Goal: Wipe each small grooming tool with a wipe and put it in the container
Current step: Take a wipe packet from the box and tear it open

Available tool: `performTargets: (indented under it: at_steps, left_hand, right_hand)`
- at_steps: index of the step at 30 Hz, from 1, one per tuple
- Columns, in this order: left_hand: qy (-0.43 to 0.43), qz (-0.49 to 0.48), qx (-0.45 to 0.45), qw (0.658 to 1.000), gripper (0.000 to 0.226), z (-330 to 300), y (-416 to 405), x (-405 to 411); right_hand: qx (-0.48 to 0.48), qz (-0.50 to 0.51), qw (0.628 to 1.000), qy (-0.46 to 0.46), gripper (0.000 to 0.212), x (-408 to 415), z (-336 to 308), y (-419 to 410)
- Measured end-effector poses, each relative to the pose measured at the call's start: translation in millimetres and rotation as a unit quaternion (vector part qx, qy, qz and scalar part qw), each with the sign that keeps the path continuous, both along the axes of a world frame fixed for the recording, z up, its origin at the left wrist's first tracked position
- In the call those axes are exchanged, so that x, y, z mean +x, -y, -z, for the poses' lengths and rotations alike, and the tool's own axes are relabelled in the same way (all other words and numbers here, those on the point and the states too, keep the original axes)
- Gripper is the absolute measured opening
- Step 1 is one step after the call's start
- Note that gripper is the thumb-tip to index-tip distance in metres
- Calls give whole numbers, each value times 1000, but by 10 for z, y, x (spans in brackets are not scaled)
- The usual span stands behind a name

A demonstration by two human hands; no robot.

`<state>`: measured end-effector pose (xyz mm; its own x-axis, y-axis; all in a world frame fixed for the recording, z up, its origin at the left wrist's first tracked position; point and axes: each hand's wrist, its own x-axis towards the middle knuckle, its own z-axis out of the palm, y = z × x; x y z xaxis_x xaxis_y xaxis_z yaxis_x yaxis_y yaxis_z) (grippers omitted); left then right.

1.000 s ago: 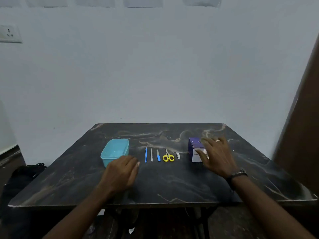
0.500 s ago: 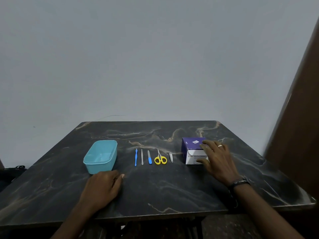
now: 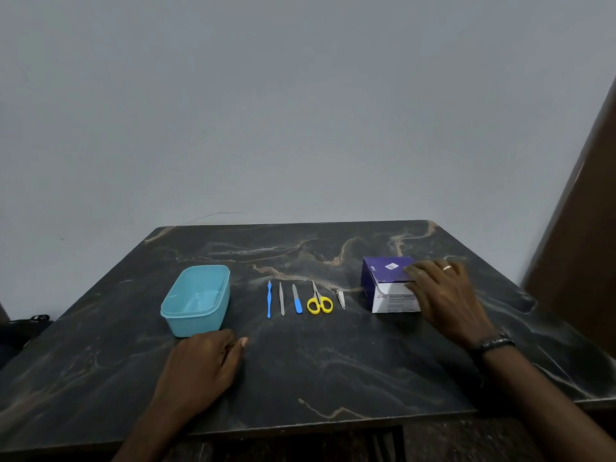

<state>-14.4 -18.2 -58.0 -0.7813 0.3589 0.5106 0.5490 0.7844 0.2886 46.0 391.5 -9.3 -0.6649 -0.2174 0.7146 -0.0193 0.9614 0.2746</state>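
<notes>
Several small tools lie in a row mid-table: a blue stick tool (image 3: pixel 269 300), a thin metal file (image 3: pixel 282 299), a blue-handled file (image 3: pixel 297 299), yellow-handled scissors (image 3: pixel 319 300) and a nail clipper (image 3: pixel 340 298). Left of them stands an empty teal container (image 3: pixel 196 300). Right of them sits a purple and white wipe box (image 3: pixel 388 285). My right hand (image 3: pixel 443 296) rests on the box's right side and top, fingers over its flap. My left hand (image 3: pixel 203 368) lies palm down on the table just in front of the container, holding nothing.
The dark marbled table (image 3: pixel 333 361) stands against a pale wall. A brown wooden panel (image 3: pixel 580 235) rises at the right edge. A dark bag (image 3: pixel 26 325) lies on the floor at the left.
The view has tilted and shifted, so the table sits lower and larger. My right hand slid a little further over the wipe box. My left hand stayed near the container.
</notes>
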Motion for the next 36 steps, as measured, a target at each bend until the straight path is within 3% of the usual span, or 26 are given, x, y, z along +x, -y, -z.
performTargets:
  at_steps: [5,12,20,24,31,36]
  left_hand:
    - [-22,8,1,1000,49,34,10,-14]
    - [-17,13,8,1000,49,47,22,-9]
    - [-17,21,6,1000,47,23,18,3]
    - [-13,14,0,1000,48,32,22,-2]
    - [-12,14,4,1000,46,19,20,14]
    - [-9,9,4,1000,48,21,16,16]
  right_hand:
    - [31,28,995,96,71,-76,-107,-7]
    - [120,-11,990,75,51,-98,-13,-10]
    - [128,-56,990,-18,38,-149,-51,-79]
    - [117,-67,991,-23,24,-174,-174,-77]
    - [119,-30,992,-11,25,-225,-263,-46]
    - [85,26,995,-34,38,-231,-220,-12]
